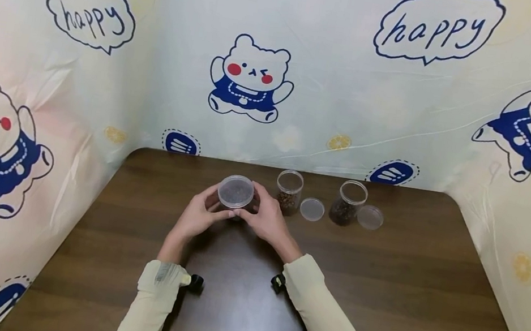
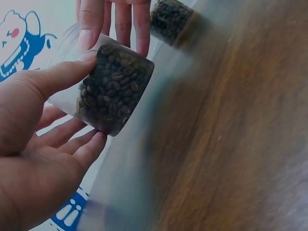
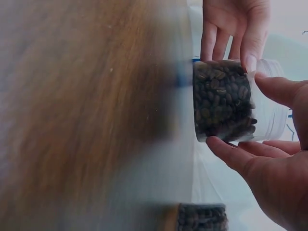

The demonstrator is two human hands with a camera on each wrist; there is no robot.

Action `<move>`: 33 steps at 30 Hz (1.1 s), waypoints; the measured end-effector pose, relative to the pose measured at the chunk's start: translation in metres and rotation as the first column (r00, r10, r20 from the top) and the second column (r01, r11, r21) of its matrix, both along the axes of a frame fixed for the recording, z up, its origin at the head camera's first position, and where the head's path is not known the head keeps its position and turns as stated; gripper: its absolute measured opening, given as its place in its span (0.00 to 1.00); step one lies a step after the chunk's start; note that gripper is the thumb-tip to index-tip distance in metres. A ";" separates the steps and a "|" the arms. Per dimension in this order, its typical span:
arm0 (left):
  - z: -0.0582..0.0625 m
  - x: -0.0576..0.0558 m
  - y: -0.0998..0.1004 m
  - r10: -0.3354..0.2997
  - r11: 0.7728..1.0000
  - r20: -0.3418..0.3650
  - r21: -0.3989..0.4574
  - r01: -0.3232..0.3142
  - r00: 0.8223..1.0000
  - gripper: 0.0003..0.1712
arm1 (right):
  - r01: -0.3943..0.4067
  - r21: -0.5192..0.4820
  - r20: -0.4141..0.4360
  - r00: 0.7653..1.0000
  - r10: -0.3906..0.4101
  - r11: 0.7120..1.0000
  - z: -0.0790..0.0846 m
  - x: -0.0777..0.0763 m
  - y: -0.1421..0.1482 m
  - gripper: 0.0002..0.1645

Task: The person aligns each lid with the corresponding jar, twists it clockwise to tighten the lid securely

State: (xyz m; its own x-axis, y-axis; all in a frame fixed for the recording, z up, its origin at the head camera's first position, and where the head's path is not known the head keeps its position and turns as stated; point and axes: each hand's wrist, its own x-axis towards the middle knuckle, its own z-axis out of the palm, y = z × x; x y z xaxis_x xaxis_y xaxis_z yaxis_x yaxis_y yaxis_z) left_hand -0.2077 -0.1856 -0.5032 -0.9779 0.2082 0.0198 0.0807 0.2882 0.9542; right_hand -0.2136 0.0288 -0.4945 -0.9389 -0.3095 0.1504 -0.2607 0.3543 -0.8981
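Both hands hold a clear plastic jar (image 1: 235, 192) near the back of the table, left of the middle. Dark roasted coffee beans (image 2: 113, 84) fill much of it, and a translucent lid covers its top. My left hand (image 1: 197, 214) grips the jar's left side, and my right hand (image 1: 268, 216) grips its right side. Both thumbs meet at the near side of the jar, while the other fingers curl round its sides. Whether the jar's base touches the table cannot be told.
To the right stand two open jars partly filled with beans, a nearer jar (image 1: 288, 193) and a farther jar (image 1: 348, 203). Beside each lies a round lid, one lid (image 1: 312, 209) between the jars and another lid (image 1: 370, 218) at far right. Printed cloth (image 1: 319, 82) surrounds the brown table (image 1: 405, 301).
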 end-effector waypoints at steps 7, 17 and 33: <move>-0.006 -0.014 -0.008 0.044 0.999 0.049 0.029 -0.045 0.998 0.46 | 0.006 0.015 0.033 0.999 -0.007 1.000 -0.002 -0.012 -0.010 0.47; -0.007 -0.023 -0.025 0.112 0.993 0.079 0.032 -0.115 0.991 0.48 | 0.004 0.030 0.053 0.999 -0.006 1.000 -0.001 -0.028 -0.029 0.47; -0.009 -0.028 -0.030 0.119 0.992 0.117 0.030 -0.123 0.986 0.49 | 0.012 0.076 0.027 1.000 -0.014 0.997 -0.005 -0.038 -0.033 0.46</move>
State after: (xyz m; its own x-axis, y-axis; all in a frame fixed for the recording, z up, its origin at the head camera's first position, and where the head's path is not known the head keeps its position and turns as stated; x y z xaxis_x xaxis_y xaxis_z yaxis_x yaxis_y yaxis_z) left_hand -0.2354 -0.2155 -0.5122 -0.9920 0.0895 -0.0886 -0.0633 0.2537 0.9652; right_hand -0.2514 -0.0040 -0.4999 -0.9464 -0.3069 0.1008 -0.2309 0.4246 -0.8754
